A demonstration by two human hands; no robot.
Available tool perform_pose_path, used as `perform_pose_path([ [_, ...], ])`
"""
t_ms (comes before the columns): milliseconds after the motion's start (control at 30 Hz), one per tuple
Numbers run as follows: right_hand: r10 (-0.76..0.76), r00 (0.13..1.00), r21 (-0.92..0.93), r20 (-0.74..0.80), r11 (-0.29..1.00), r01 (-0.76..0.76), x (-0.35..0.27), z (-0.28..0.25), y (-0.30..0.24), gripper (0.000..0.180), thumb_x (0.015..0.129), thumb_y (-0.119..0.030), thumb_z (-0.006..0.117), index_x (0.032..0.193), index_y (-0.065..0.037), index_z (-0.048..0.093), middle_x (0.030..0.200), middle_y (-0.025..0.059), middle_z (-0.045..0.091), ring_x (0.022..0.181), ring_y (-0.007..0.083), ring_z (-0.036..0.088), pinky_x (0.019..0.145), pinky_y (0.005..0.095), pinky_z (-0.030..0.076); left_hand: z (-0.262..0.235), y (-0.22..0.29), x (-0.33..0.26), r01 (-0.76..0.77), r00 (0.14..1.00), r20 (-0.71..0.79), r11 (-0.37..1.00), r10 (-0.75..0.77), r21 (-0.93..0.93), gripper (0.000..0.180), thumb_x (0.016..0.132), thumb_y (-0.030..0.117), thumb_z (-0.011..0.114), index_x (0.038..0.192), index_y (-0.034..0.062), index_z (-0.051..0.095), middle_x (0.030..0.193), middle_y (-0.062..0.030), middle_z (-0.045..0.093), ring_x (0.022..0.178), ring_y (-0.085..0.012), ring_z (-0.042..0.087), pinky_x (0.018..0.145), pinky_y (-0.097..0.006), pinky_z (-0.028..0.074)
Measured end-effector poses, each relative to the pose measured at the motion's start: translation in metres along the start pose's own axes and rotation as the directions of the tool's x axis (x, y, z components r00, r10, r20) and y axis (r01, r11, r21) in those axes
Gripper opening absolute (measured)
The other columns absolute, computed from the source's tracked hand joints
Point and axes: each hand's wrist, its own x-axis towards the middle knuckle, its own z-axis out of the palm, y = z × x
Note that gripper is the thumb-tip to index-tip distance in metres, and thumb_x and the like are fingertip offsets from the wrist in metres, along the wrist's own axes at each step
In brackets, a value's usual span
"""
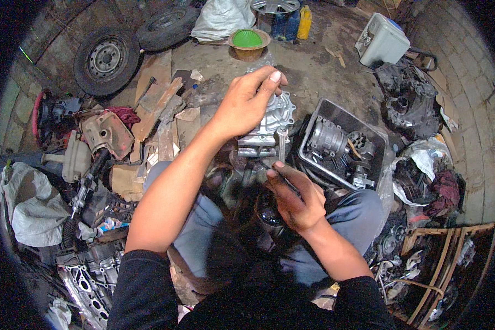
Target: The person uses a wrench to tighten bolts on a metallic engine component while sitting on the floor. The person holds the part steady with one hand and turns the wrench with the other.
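A silvery cast-metal engine part [278, 114] stands in front of me between my knees. Over its far upper end, my left hand [248, 104] is closed, thumb and fingers brought together; what lies between them is hidden. Lower down, a metal wrench [282, 144] stands against the near right side of the casting, its ring-like head uppermost. My right hand [300, 197], dark with grease, is closed with its fingertips at the wrench's lower end. Beneath that hand sits a dark, shiny rounded part [268, 212], partly covered.
Right of the casting is a black tray [315, 159] of metal parts. Tyres [105, 59], a white sack [223, 21] and a green-and-tan bowl [248, 43] stand farther off. A pale box [381, 40] is at far right. An engine head [85, 286] lies near left.
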Motion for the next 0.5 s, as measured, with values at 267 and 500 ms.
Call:
perform_pose_path([
  [267,0.018,1.000,0.026,0.016,0.999,-0.019,-0.0057,0.0038,0.0045,0.043,0.068,0.006,0.073,0.110,-0.004,0.076,0.118,0.0190,0.070,0.096,0.0322,0.074,0.079,0.0393,0.063,0.0002,-0.0026,0.0013,0.002,1.000,0.004,1.000,-0.002,-0.017,0.045,0.110,0.035,0.041,0.106,-0.0010,0.066,0.092,-0.0094,0.068,0.093,-0.0177,0.064,0.090,-0.034,0.048],
  [500,0.024,1.000,0.041,0.016,0.999,-0.025,-0.0035,0.0057,0.0012,0.042,0.071,0.006,0.074,0.112,-0.003,0.076,0.118,0.0182,0.070,0.098,0.0317,0.073,0.082,0.0389,0.063,-0.0009,-0.0019,0.0010,0.010,1.000,0.002,1.000,-0.010,0.005,0.044,0.110,0.035,0.040,0.107,-0.0011,0.066,0.093,-0.0100,0.068,0.093,-0.0181,0.064,0.090,-0.034,0.048],
])
